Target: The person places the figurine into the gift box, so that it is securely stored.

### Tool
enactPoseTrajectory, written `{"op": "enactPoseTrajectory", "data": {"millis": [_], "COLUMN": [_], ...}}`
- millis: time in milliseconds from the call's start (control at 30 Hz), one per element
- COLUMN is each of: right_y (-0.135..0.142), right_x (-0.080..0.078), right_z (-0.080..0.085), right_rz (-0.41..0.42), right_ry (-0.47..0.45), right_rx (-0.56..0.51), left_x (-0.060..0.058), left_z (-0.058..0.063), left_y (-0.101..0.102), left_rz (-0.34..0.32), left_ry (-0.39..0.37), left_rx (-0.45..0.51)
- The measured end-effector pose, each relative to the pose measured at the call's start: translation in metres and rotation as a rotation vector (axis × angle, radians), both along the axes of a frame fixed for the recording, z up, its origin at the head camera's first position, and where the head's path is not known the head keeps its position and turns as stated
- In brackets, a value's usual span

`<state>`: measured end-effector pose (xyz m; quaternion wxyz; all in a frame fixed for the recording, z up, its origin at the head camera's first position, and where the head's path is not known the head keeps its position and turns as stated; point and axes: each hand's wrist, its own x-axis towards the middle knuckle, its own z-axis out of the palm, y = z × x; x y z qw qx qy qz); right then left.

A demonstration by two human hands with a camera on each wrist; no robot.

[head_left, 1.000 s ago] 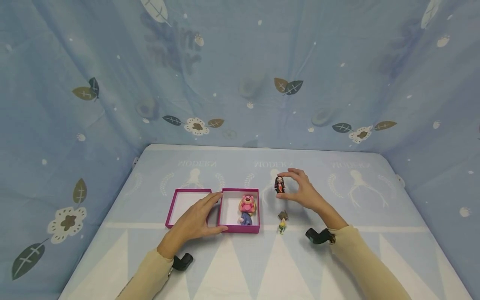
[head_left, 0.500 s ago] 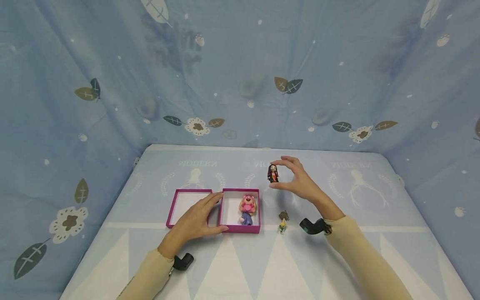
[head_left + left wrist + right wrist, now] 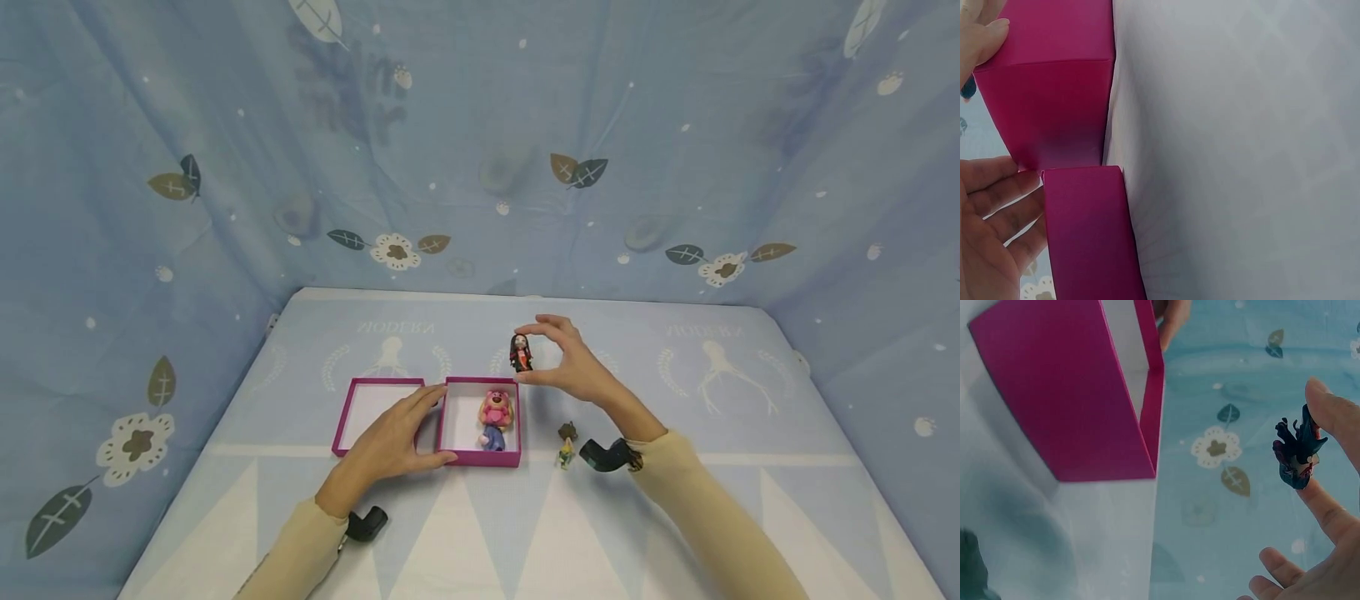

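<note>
Between thumb and finger, my right hand (image 3: 577, 364) pinches a small figurine (image 3: 521, 353) with long black hair and a black-and-red outfit. It is upright in the head view, raised just beyond the far right corner of a magenta box (image 3: 459, 457). A pink bear figurine (image 3: 495, 408) lies in that box, with a blue-purple figurine (image 3: 491, 437) below it. My left hand (image 3: 386, 442) rests at the box's left side, fingers fairly straight, thumb at the near left corner. In the left wrist view its thumb (image 3: 991, 40) touches the box edge and its fingertips reach the wall.
A shallow magenta-rimmed tray or lid (image 3: 378, 382) with a white inside stands left of the box, partly under my left hand. A small yellow-green figurine (image 3: 565, 452) and a small brownish piece (image 3: 567, 431) lie right of the box. Patterned cloth (image 3: 480, 167) hangs behind the table.
My right hand has moved left with the black-haired figurine, rising at first and then lowering slightly, toward the box. My left hand has stayed in place.
</note>
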<state>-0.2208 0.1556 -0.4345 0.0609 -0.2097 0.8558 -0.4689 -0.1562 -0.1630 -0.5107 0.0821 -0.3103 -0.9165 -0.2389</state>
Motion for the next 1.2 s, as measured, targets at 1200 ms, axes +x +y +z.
{"op": "enactPoseTrajectory", "data": {"millis": [1200], "right_y": [-0.07], "right_x": [0.023], "right_z": [-0.061], "right_rz": [0.096], "right_ry": [0.169], "right_rx": [0.184], "left_x": [-0.001], "left_z": [0.001], "left_y": [-0.001], "left_rz": [-0.008], "left_ry": [0.016], "left_rx": [0.003]}}
